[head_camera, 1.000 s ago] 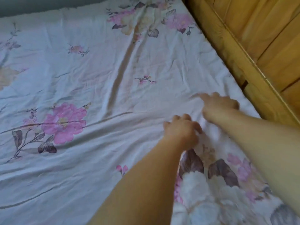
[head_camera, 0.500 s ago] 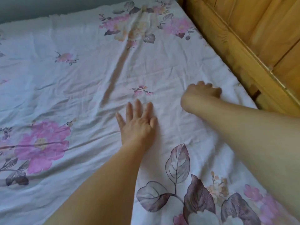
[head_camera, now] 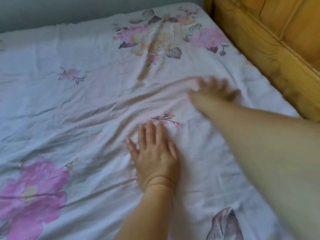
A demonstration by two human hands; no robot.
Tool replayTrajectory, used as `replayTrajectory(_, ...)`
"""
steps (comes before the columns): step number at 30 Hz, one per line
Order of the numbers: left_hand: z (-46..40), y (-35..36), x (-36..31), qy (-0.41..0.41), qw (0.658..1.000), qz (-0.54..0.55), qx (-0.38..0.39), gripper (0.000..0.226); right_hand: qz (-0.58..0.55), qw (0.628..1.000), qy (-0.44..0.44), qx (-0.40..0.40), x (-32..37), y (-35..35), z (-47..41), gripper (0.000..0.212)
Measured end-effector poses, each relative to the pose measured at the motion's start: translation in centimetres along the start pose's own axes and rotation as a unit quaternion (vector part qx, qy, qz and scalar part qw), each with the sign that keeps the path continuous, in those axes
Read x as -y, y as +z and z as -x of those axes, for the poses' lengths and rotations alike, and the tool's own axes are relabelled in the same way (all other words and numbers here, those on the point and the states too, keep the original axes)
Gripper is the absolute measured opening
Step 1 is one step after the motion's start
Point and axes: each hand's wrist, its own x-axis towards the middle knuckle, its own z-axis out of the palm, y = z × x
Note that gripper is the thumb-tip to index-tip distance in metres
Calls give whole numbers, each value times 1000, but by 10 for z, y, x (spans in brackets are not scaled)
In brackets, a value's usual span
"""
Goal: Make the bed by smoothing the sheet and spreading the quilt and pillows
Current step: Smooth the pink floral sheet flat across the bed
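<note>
On sheet (head_camera: 97, 104): both hands flat, fingers spread.

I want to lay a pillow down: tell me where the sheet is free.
Free: the sheet left of the left hand, out to the wall. Crowded: beside the wooden headboard, where the blurred right hand lies with fingers spread.

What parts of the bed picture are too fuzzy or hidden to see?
- Right hand, head view: motion blur smears its fingers, so their contact with the sheet is unclear.
- Sheet under the right forearm: covered by the arm.
- Big pink flower: cut off by the left edge.
- Wooden headboard: cut off at the right edge.
- Quilt and pillows: not in view.
</note>
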Motion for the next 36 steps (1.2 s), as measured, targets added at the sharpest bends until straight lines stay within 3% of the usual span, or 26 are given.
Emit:
replayTrajectory(2,1,2,1,6,999,-9,32,70,-20,991,129,-20,-20,-15,-5,62)
replayTrajectory(3,1,2,0,7,999,-8,32,70,-3,992,118,-47,-16,-15,-3,59)
replayTrajectory(5,0,-3,-2,11,1000,-13,19,59,5,996,-54,-74,11,-3,10,53)
replayTrajectory(7,-1,-1,0,17,1000,-16,-1,50,29,966,-255,-40,31,19,26,51)
replayTrajectory(8,0,1,1,20,1000,-22,-7,48,52,955,-291,-23,28,28,24,52)
replayTrajectory(10,1,1,1,25,999,-27,2,48,32,978,-200,-43,-1,16,5,54)
replayTrajectory(12,1,0,0,27,999,-26,13,48,-35,998,-3,-52,-39,-10,-18,54)
replayTrajectory(14,0,1,1,23,999,-27,22,49,-8,991,130,-32,-55,-29,-26,54)
replayTrajectory(15,0,2,1,22,999,-28,16,49,33,992,113,-52,-49,-31,-24,54)
replayTrajectory(18,1,1,1,19,999,-35,17,50,25,984,-170,-54,-9,0,5,49)
replayTrajectory(20,0,0,1,11,999,-35,22,53,37,966,-253,-38,-4,24,20,49)
replayTrajectory(24,3,-4,0,7,999,-30,43,68,-10,998,-29,-61,-35,8,13,49)
replayTrajectory(28,4,-7,-2,1,999,-19,51,75,24,979,-196,-54,-47,36,76,49)
replayTrajectory(32,3,-4,-3,1,998,-23,54,49,6,995,-84,-54,-92,32,79,52)
replayTrajectory(36,3,-7,0,13,999,-21,42,51,13,997,-65,-50,-140,35,98,54)
